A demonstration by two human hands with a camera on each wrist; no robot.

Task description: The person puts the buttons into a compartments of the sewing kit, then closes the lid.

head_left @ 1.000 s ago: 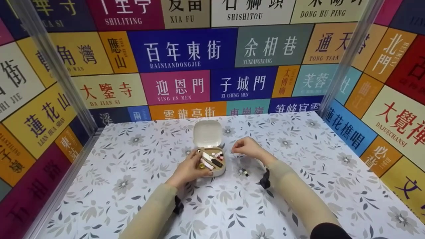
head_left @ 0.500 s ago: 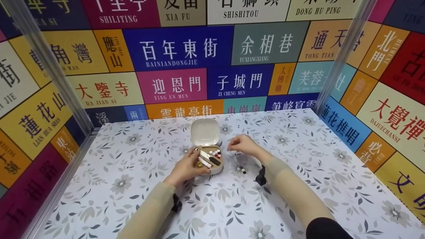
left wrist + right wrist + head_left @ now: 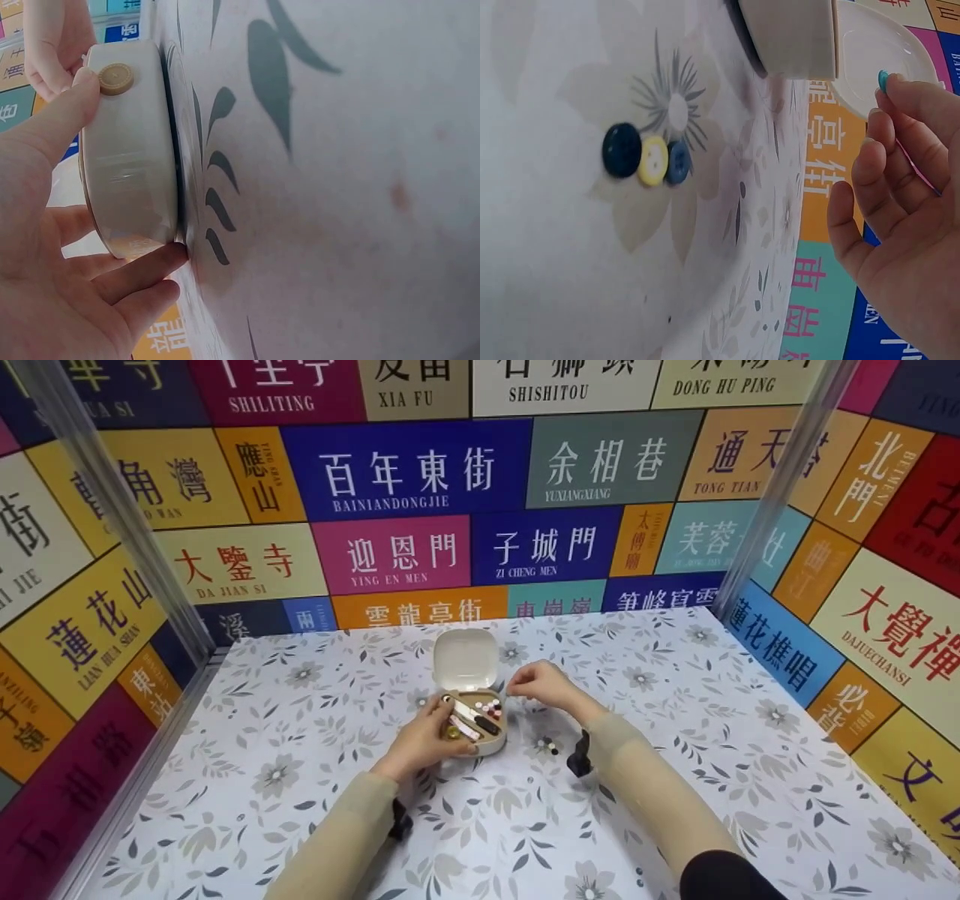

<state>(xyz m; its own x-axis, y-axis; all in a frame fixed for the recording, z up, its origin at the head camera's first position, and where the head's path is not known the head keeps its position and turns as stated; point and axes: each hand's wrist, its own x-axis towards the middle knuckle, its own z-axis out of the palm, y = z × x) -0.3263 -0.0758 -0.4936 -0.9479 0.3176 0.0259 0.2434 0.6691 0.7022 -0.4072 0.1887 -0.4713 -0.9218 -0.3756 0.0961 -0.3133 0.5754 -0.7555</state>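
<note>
An open sewing kit box [image 3: 491, 748] stands on the table, its white lid [image 3: 465, 658] raised at the back. My left hand [image 3: 424, 742] grips the box's left side. In the left wrist view the thumb lies by the round tan knob [image 3: 116, 79] on the front wall, with fingers around the far side. My right hand [image 3: 551, 684] is raised just right of the box. Between its thumb and index finger it pinches a small turquoise button [image 3: 883, 80]. Inside the box lie a slim black-and-white tool [image 3: 486, 725], a gold-coloured piece [image 3: 453, 731] and several small buttons [image 3: 491, 706].
On the flowered tablecloth [image 3: 300, 810], right of the box, a dark green button [image 3: 622, 150], a yellow button [image 3: 654, 160] and a blue button [image 3: 677, 163] lie side by side. Panels with large lettering [image 3: 405, 472] wall in the table at the back and sides.
My right hand has moved a little left, closer to the box, fingers still pinched. The left hand keeps its grip on the box. The view has shifted slightly.
</note>
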